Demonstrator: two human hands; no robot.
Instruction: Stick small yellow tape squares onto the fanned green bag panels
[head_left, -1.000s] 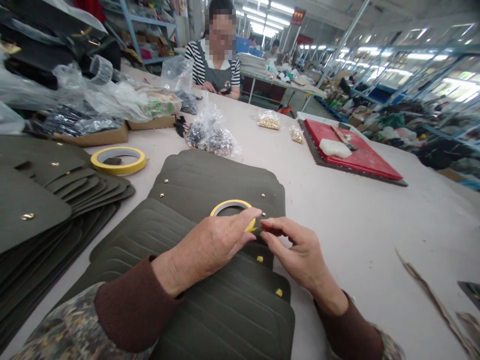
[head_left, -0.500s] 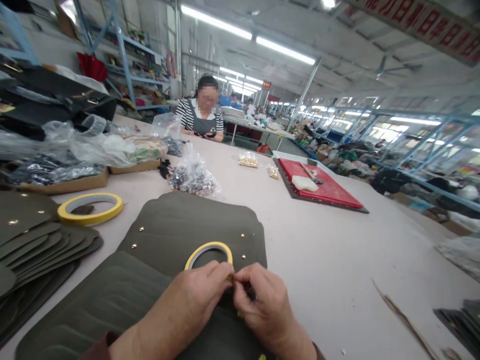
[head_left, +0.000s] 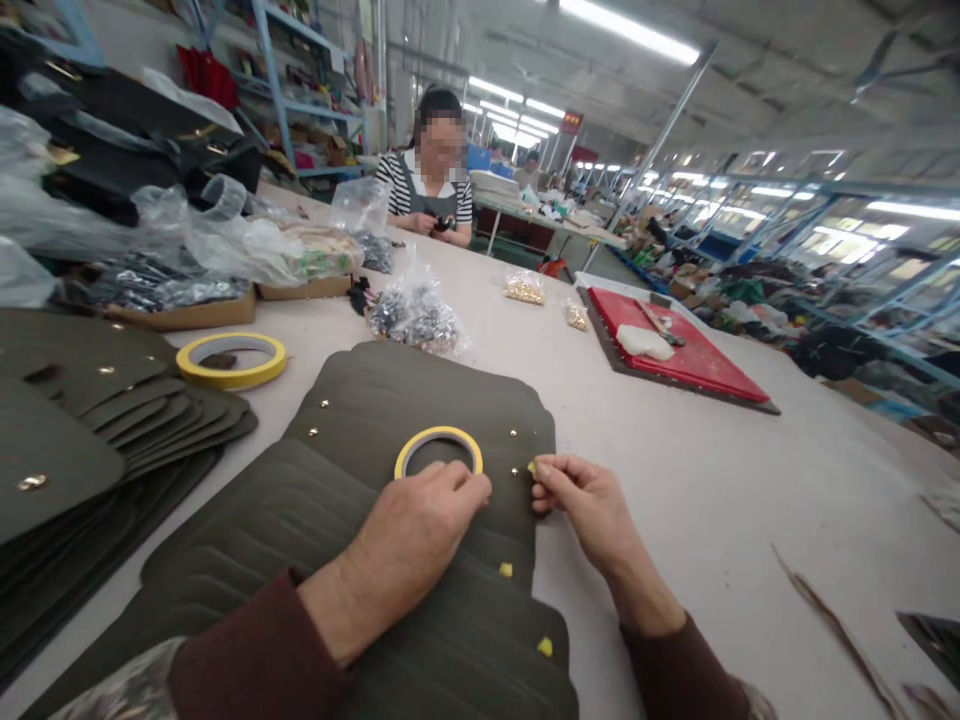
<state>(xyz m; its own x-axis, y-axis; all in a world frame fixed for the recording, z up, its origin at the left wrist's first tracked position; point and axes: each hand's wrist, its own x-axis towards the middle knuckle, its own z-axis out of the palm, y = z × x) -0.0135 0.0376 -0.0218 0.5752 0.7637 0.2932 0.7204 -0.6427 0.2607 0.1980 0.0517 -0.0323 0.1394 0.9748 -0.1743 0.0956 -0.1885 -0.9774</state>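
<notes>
My left hand is closed on a roll of yellow tape, whose ring stands out above my knuckles. Beneath it lie overlapping dark olive panels, with small gold studs near the top corners. My right hand pinches a small piece of yellow tape at the right edge of the top panel, close to a gold stud. Two other bits of yellow tape, one higher and one lower, stick to the right side of the panels below.
Another yellow tape roll lies left, beside a stack of olive panels. Bags of small parts and gold hardware sit farther back. A red board lies at right. A co-worker sits across the table.
My hands were together at the tape roll and are now apart. The right one has moved right and up to the panel edge with a piece of tape. The view has shifted.
</notes>
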